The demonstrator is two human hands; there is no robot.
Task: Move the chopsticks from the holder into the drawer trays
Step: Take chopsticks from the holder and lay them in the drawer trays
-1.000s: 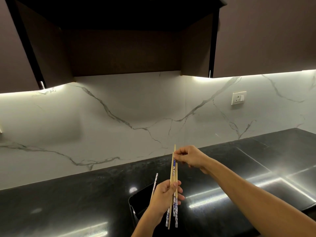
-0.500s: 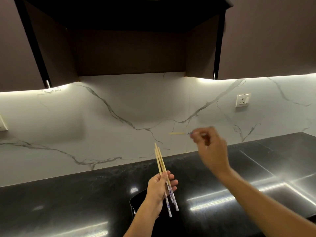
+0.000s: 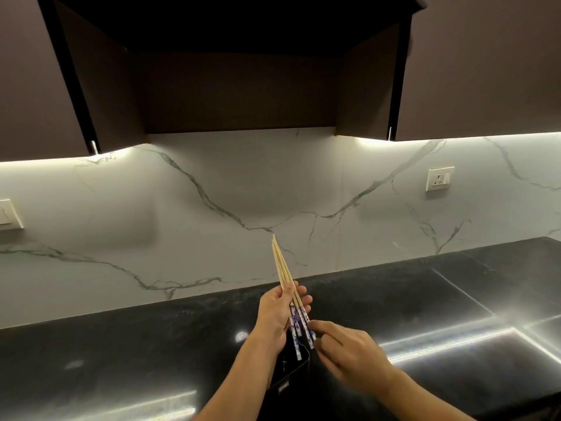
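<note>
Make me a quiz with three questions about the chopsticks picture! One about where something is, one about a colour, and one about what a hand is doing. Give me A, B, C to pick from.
1. Where is the black holder?
A. On the dark counter, under the hands
B. Up in the cupboard
C. On the wall by the socket

2. What colour is the pattern on the thick ends of the chopsticks?
A. Red
B. Blue and white
C. Green

3. What is the left hand doing?
A. Lying flat on the counter
B. Pressing the socket
C. Gripping the bunch of chopsticks

Answers:
1. A, the holder stands on the counter just below both hands.
2. B, the lower ends show a blue and white print.
3. C, its fingers wrap round the bunch, while the right hand touches the patterned ends.
</note>
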